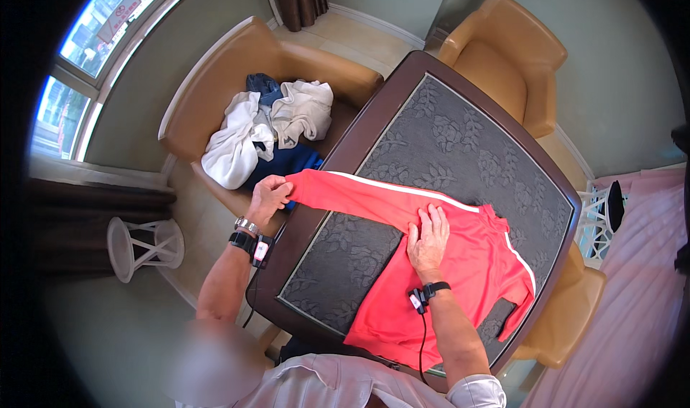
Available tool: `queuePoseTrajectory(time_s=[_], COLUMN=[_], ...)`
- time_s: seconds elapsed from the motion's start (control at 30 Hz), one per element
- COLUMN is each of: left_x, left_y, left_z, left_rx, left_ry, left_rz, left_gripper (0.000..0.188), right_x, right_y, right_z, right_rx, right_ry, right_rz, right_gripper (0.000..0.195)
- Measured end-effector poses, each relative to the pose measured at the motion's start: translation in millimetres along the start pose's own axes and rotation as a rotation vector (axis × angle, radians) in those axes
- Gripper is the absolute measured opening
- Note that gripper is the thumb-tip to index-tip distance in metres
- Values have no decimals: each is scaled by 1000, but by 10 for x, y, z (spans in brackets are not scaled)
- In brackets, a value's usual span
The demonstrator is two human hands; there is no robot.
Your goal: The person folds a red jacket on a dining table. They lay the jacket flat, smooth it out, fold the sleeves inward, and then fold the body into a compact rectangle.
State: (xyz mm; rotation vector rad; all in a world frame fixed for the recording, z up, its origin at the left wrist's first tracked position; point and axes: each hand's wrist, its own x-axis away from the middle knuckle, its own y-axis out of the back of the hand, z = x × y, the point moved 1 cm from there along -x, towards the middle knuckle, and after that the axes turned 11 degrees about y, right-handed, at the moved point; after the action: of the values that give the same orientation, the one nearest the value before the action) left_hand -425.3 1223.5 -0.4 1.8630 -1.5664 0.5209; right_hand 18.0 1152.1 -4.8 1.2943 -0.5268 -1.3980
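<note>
A red long-sleeved jacket [463, 278] with white stripes along its sleeves lies spread on the dark table, its collar towards the right. My left hand [268, 195] pinches the cuff of one sleeve, which stretches out past the table's left edge. Flat on the garment near that sleeve's shoulder rests my right hand [429, 238], fingers slightly apart and pressing on the cloth. The other sleeve [520, 295] bends down along the table's right side. A strap with a small device and cable is on each wrist.
The table [447, 133] has a floral-patterned grey inlay and a dark wooden rim. Left of it, a tan armchair [226, 68] holds a pile of white, beige and blue clothes [237, 138]. More tan chairs [496, 68] stand around. A white stool [145, 249] is at the far left.
</note>
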Motion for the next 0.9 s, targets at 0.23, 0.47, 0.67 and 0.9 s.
queuePoseTrajectory(time_s=[0.23, 0.47, 0.67, 0.9], left_x=[-48, 66, 185, 213], left_y=[27, 306, 283, 443], left_z=[1, -435, -807, -844], left_rx=[113, -13, 72, 72], left_ry=[-125, -209, -218, -85], left_rz=[-32, 87, 280, 479], left_gripper=[20, 25, 24, 21], right_x=[-16, -13, -3, -4], right_y=[20, 18, 6, -12], right_z=[29, 34, 18, 15], right_rx=[8, 11, 12, 9], right_ry=[-1, -1, -9, -3], right_rz=[0, -10, -13, -24], right_gripper=[48, 47, 47, 47])
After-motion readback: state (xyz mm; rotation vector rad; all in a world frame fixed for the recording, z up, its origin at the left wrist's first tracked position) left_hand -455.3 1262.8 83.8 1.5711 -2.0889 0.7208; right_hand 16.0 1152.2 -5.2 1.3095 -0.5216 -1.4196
